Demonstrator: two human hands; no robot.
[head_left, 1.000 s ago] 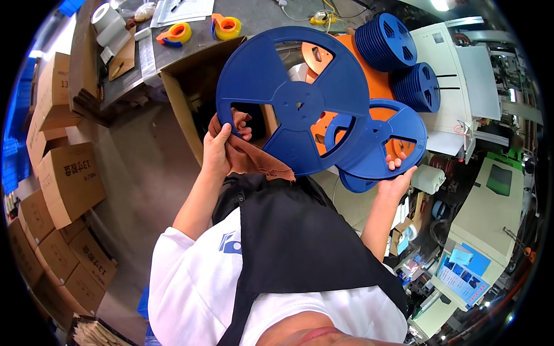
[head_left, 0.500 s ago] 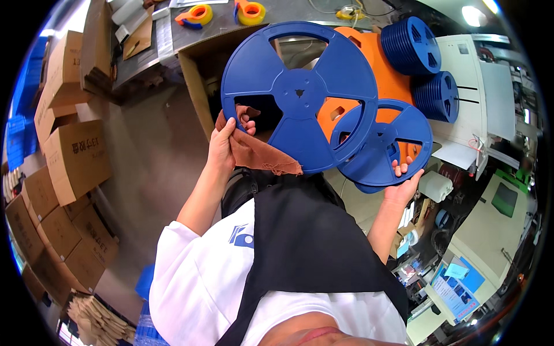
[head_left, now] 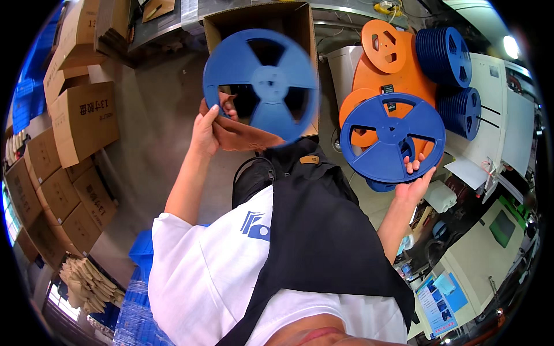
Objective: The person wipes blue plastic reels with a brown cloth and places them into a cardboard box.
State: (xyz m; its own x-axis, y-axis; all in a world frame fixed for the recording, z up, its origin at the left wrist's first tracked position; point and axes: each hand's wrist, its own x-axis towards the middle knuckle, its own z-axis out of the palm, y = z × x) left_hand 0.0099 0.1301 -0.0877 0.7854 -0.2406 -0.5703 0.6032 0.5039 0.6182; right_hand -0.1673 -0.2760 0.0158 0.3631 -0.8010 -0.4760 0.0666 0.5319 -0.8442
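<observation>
My left hand (head_left: 206, 131) is closed on the rim of a large blue plastic reel (head_left: 270, 83), slightly smeared by motion. A brown cloth (head_left: 245, 134) is pinched with it along the lower left rim. The reel hangs over an open cardboard box (head_left: 214, 27), hiding part of its inside. My right hand (head_left: 414, 181) grips a second blue reel (head_left: 395, 132) at its lower right rim, with fingertips showing through a window. Behind that reel's lower edge, another blue piece peeks out. The second reel covers part of the orange discs beneath it.
Beyond the right hand are orange reels (head_left: 383, 46) and two stacks of blue reels (head_left: 452, 56) beside a white machine (head_left: 490, 75). A grey workbench (head_left: 340, 11) runs across the far side. Cartons (head_left: 83, 118) are piled on the left, with blue crates (head_left: 135, 288) near my left side.
Both reels overlapped before; now they are apart. The left one has moved left and away over the box, with the cloth. The right one stays in my right hand.
</observation>
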